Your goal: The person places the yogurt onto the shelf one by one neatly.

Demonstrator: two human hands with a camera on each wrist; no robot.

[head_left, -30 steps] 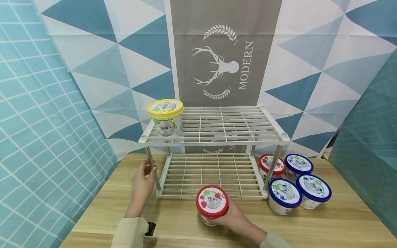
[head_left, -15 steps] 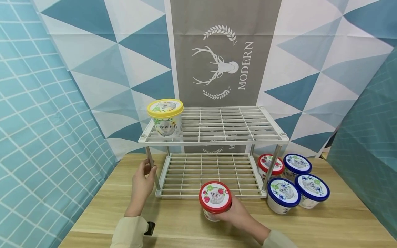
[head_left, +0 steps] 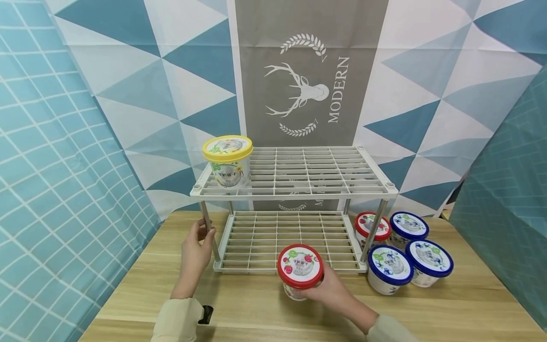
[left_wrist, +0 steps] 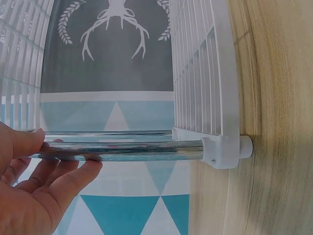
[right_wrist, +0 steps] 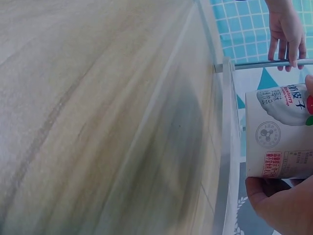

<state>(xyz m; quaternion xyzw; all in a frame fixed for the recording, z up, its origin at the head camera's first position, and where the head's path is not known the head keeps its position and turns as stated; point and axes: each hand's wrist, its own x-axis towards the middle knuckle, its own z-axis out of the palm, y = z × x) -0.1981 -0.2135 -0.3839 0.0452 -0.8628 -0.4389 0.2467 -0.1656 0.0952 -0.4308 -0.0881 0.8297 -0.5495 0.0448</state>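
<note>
Smooth red-lidded tub, held by its side wall

In the head view, a red-lidded tub [head_left: 300, 267] is at lower centre, in front of the lower tier of a white rack [head_left: 294, 196]. The right hand [head_left: 332, 288] grips it from the right, below the rim, leaving the lid's top uncovered. The tub looks light to moderate for one hand, though how full it is cannot be told. The left hand [head_left: 195, 251], left of centre, holds the rack's front post [head_left: 205, 213]. A yellow-lidded tub [head_left: 228, 164] stands on the upper tier; at right, three blue-lidded tubs [head_left: 391, 268] and another red-lidded tub [head_left: 368, 227] stand on the wooden table [head_left: 256, 316].

In the left wrist view, thumb and fingers close round the shiny post at lower left. The metal looks stiff and slick, sound enough to steady the rack by.

In the right wrist view, the tub fills the right edge, its base apart from the table. Digits touch opposite sides of the printed wall, which looks like smooth coated card: fairly stiff, probably prone to dent if squeezed hard and to slip if held loosely. The wall just under the rim seems the best hold; lifting by the lid alone could pop it off.
</note>
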